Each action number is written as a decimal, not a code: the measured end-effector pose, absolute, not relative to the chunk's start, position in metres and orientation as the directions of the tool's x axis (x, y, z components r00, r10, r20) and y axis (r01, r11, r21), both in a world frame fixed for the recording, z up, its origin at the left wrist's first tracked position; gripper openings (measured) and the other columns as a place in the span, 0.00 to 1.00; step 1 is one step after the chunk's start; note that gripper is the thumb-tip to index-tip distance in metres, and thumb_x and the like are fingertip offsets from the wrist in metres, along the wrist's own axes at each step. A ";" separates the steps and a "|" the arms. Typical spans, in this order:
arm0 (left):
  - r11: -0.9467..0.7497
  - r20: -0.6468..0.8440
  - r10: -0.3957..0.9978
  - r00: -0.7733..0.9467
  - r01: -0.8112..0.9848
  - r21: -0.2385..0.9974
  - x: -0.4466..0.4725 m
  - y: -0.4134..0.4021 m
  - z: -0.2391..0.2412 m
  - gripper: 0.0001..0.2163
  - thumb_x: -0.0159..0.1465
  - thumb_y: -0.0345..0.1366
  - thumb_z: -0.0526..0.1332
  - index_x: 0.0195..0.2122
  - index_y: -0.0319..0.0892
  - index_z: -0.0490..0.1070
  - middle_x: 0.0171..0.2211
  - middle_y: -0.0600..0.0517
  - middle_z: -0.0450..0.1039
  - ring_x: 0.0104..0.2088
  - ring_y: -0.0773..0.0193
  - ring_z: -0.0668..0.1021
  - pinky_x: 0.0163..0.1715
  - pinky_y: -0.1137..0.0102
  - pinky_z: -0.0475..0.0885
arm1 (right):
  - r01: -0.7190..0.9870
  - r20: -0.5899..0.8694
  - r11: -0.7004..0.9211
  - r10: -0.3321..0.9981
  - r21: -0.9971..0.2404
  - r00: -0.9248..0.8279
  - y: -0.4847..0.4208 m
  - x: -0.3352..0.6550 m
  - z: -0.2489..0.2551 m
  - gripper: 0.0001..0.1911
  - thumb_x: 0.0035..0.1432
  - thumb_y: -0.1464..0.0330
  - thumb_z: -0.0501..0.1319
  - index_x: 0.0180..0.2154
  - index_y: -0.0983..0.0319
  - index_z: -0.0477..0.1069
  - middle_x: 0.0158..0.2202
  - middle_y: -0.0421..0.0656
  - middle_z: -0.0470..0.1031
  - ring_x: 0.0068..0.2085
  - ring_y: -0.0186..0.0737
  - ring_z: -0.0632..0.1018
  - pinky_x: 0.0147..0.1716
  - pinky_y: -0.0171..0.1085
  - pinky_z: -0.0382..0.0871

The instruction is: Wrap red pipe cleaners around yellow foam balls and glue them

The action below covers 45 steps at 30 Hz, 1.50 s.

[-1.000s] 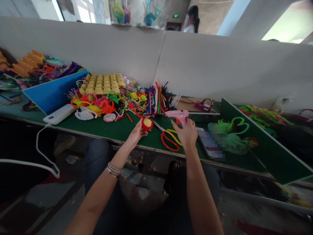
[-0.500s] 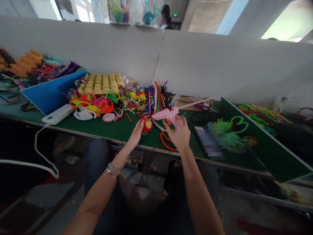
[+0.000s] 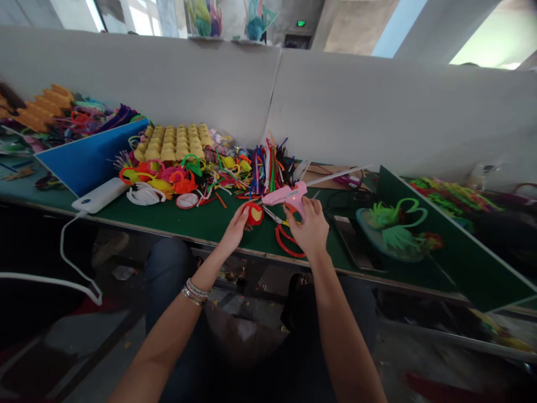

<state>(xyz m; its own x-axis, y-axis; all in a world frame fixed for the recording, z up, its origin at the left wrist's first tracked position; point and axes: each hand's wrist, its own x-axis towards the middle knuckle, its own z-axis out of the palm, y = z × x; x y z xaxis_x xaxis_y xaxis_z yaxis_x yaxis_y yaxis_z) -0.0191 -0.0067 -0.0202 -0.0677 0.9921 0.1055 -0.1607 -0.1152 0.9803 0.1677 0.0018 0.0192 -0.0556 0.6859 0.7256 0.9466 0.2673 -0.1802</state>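
My left hand [image 3: 235, 226] is closed on a small round red piece with a pale yellow centre [image 3: 255, 214], near the table's front edge. In my right hand [image 3: 312, 224] is a pink glue gun [image 3: 286, 193], its nozzle pointing left, just above the red piece. A long whitish glue stick [image 3: 335, 176] sticks out of the gun's back end. Beneath the gun lie red-handled scissors [image 3: 287, 244], partly hidden by my right hand. Whether the nozzle touches the red piece I cannot tell.
Behind my hands stands a bunch of coloured pipe cleaners [image 3: 271, 168]. Fuzzy coloured pieces [image 3: 168, 179] and a yellow egg tray [image 3: 174, 143] lie left. A phone [image 3: 354, 242] and a dish [image 3: 364, 224] with green fuzzy pieces sit right. A white power bank [image 3: 100, 197] is far left.
Both hands, with the glue gun and red piece, have shifted very slightly right. The phone's screen now looks dark. A person behind the partition is out of view.
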 end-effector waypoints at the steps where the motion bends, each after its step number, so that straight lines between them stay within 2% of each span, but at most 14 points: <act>1: -0.112 0.102 0.993 -0.066 -0.164 0.980 -0.019 -0.007 -0.020 0.23 0.62 0.51 0.53 0.53 0.45 0.66 0.43 0.50 0.72 0.26 0.73 0.70 0.25 0.77 0.68 | 0.947 0.725 0.267 0.686 -0.180 -0.056 0.002 0.168 0.019 0.22 0.57 0.55 0.55 0.48 0.61 0.64 0.43 0.50 0.70 0.42 0.46 0.75 0.29 0.37 0.71; 12: -0.088 0.079 0.995 -0.062 -0.160 0.983 -0.019 -0.009 -0.016 0.22 0.62 0.50 0.53 0.53 0.45 0.67 0.45 0.50 0.72 0.26 0.72 0.71 0.26 0.76 0.69 | 0.947 0.727 0.261 0.686 -0.187 -0.046 0.002 0.168 0.019 0.21 0.58 0.56 0.54 0.48 0.61 0.63 0.43 0.50 0.69 0.42 0.46 0.74 0.31 0.38 0.70; 19: -0.093 0.083 0.994 -0.077 -0.143 0.985 -0.018 -0.011 -0.013 0.22 0.62 0.50 0.54 0.53 0.45 0.67 0.49 0.49 0.70 0.34 0.67 0.74 0.29 0.75 0.70 | 0.948 0.734 0.262 0.678 -0.179 -0.049 0.001 0.169 0.020 0.21 0.58 0.57 0.54 0.49 0.60 0.63 0.43 0.49 0.69 0.41 0.46 0.74 0.31 0.38 0.70; 24: -0.097 0.087 0.994 -0.070 -0.155 0.983 -0.019 -0.010 -0.016 0.22 0.61 0.49 0.54 0.53 0.45 0.67 0.46 0.50 0.72 0.28 0.71 0.72 0.27 0.76 0.69 | 0.942 0.733 0.274 0.679 -0.194 -0.046 0.000 0.169 0.020 0.20 0.58 0.58 0.54 0.49 0.61 0.63 0.43 0.50 0.69 0.43 0.46 0.74 0.34 0.39 0.70; 32: -0.132 0.123 0.989 -0.079 -0.127 0.983 -0.020 -0.010 -0.017 0.22 0.61 0.51 0.54 0.53 0.46 0.67 0.50 0.51 0.70 0.38 0.65 0.74 0.28 0.76 0.70 | 0.938 0.740 0.287 0.671 -0.194 -0.053 -0.002 0.168 0.022 0.19 0.57 0.60 0.55 0.48 0.62 0.64 0.42 0.50 0.70 0.43 0.46 0.74 0.35 0.39 0.71; 45: -0.169 0.161 0.983 -0.090 -0.096 0.981 -0.021 -0.010 -0.018 0.24 0.60 0.53 0.53 0.54 0.47 0.66 0.50 0.49 0.69 0.35 0.68 0.74 0.27 0.76 0.69 | 0.931 0.752 0.318 0.654 -0.180 -0.078 -0.002 0.169 0.021 0.19 0.57 0.61 0.54 0.49 0.61 0.63 0.42 0.49 0.69 0.43 0.46 0.74 0.36 0.39 0.71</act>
